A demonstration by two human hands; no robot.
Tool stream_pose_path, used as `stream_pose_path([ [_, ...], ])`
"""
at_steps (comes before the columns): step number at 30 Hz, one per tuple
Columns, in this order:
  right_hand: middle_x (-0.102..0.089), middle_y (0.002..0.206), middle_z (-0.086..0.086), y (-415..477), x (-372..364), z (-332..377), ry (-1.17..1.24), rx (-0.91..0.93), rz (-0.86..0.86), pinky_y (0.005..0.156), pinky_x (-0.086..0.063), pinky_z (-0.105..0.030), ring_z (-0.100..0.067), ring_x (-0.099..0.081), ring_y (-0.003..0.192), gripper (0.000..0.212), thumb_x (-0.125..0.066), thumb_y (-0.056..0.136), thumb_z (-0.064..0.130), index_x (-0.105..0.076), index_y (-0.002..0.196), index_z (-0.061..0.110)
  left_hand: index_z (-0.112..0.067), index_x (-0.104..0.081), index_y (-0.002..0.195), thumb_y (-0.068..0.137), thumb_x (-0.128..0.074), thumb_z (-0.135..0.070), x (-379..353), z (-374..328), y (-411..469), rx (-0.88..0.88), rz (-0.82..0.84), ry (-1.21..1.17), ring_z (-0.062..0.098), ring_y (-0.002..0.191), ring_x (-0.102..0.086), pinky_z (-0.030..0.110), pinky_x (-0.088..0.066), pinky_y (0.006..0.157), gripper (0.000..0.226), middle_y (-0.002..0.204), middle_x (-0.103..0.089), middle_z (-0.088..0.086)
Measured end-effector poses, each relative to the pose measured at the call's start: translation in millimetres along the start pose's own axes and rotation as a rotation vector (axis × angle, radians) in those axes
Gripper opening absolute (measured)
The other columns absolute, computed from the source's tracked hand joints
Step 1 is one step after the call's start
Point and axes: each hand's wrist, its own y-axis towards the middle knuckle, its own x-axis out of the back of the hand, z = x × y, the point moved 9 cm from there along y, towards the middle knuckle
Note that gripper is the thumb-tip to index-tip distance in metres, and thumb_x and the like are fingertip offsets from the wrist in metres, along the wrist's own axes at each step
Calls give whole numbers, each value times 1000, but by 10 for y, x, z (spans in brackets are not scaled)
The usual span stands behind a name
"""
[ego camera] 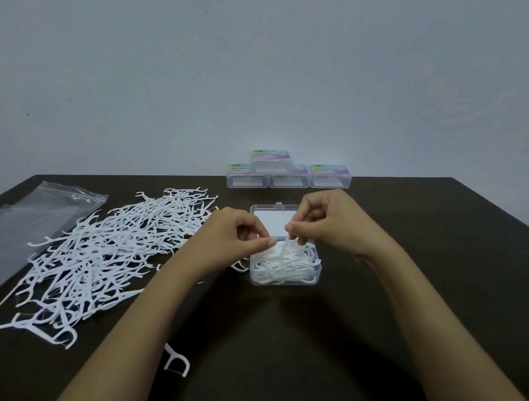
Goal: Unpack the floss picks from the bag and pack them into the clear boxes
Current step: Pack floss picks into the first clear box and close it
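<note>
at nine o'clock i see a flat clear plastic bag (20,233) on the dark table (408,273), with a loose heap of white floss picks (103,251) just beside it. the left hand (232,232) is curled, thumb to forefinger; i cannot tell if it holds anything. at centre is the open clear plastic box (312,279), partly filled. the right hand (321,223) pinches one upright pick (283,253) over it. four closed clear boxes (290,175) sit at twelve.

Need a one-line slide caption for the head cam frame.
Right hand pinches floss picks over the open box; left hand alongside, loose pile and bag at left.
</note>
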Motion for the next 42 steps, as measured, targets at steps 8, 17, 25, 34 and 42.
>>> stream_pose_path([
  [8,-59,51,9,-45,-66,-92,-242,-84,175,54,-42,-14,3,-50,47,12,-75,74,11,-67,66,8,-16,-65,84,85,-63,-20,241,231,10,158,-284,-16,7,59,-46,10,-40,57,5,70,-54,-4],
  [17,-62,61,4,-52,-93,-167,-405,-112,231,64,-45,-23,-5,-53,58,13,-79,71,18,-70,71,10,-18,-46,116,75,-74,-16,-127,407,-117,459,105,-383,8,61,-51,15,-46,45,50,85,-52,3],
  [25,-60,60,5,-19,-82,-190,-449,-95,211,54,-37,-15,-3,-50,56,22,-83,64,23,-63,61,14,-16,-45,114,69,-76,-5,-193,324,-121,429,114,-413,8,49,-49,15,-47,43,55,80,-49,4],
  [34,-52,57,6,4,32,-322,-390,-144,183,54,-34,-18,-6,-43,56,25,-80,67,26,-60,64,13,-9,-46,102,69,-75,1,-182,369,-105,425,87,-460,5,38,-50,16,-47,42,45,64,-49,7],
  [42,-53,62,4,13,7,-483,-404,-195,247,56,-34,-19,-8,-44,59,30,-81,65,32,-58,68,13,-13,-45,97,68,-77,-3,-198,329,-99,385,100,-406,3,36,-50,14,-43,40,44,62,-50,7],
])
